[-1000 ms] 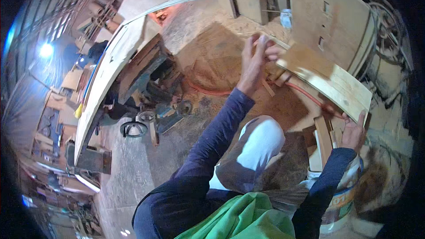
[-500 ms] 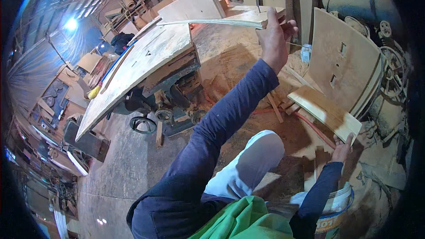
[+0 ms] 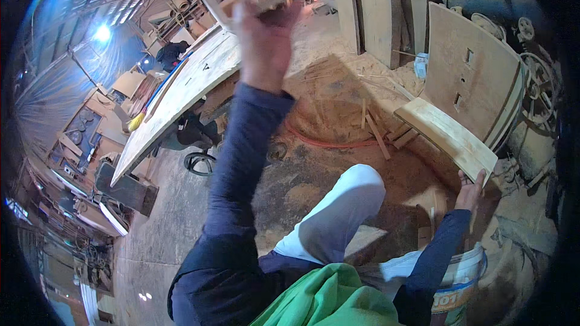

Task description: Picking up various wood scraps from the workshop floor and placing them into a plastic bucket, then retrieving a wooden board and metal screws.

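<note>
My left hand (image 3: 266,45) is raised at upper centre, smeared by motion. Its fingers are round a curved wooden panel (image 3: 270,2), now foreshortened and blurred. The panel is over the far end of a large pale tabletop (image 3: 175,102) on a machine base. On the right, my right hand (image 3: 470,191) grips the near end of a slightly curved wooden board (image 3: 447,133), thumb on its edge. The board's far end rests near some wood offcuts. What lies beneath it is partly hidden.
A large curved panel with slots (image 3: 468,78) leans at the right beside a dusty machine wheel (image 3: 536,87). A white bucket (image 3: 462,278) stands low right. A red hose (image 3: 320,142) crosses the sawdusty floor. Tall planks (image 3: 377,18) stand behind.
My left hand has moved left and up with the curved panel, which has swung away from its spot over the tabletop. My right hand stays at the board's end; the board has tilted slightly.
</note>
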`<control>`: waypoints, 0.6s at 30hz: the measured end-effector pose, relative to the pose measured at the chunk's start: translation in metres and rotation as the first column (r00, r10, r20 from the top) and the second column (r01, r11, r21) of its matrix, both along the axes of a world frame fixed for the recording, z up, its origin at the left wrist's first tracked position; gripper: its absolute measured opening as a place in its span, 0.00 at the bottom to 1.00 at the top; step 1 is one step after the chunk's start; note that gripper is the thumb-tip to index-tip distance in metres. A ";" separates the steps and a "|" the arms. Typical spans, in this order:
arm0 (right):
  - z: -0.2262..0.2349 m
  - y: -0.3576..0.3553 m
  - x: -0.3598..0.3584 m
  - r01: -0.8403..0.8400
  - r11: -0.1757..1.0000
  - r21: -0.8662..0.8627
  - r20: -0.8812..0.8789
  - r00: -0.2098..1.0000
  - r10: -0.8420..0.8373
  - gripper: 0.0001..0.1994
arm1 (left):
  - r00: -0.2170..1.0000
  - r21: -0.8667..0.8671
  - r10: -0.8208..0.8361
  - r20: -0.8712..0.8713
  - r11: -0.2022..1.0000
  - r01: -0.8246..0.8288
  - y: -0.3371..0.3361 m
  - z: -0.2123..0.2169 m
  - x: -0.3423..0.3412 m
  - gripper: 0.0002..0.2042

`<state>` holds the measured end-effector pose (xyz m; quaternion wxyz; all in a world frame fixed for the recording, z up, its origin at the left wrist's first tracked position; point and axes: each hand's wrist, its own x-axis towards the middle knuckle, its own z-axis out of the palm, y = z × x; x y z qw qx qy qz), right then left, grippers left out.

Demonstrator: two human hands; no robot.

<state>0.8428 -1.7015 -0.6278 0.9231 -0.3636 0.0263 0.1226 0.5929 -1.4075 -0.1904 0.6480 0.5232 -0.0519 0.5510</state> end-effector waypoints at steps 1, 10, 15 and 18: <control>-0.002 -0.002 0.002 0.041 0.999 -0.019 0.000 0.999 -0.041 0.26 | 1.000 0.067 -0.027 -0.011 0.997 0.028 0.004 0.010 -0.012 0.14; -0.022 0.020 0.018 -0.055 0.998 0.034 -0.025 0.998 0.055 0.26 | 0.996 -0.161 0.077 -0.045 0.983 -0.084 0.059 0.115 -0.185 0.18; -0.030 0.043 0.015 -0.032 0.999 0.038 -0.070 0.997 0.034 0.26 | 0.978 -0.332 0.207 -0.018 0.922 -0.201 0.147 0.117 -0.281 0.15; -0.030 0.052 0.012 -0.070 0.997 -0.044 -0.178 0.982 0.061 0.27 | 0.949 -0.423 0.316 0.003 0.860 -0.285 0.164 0.100 -0.312 0.15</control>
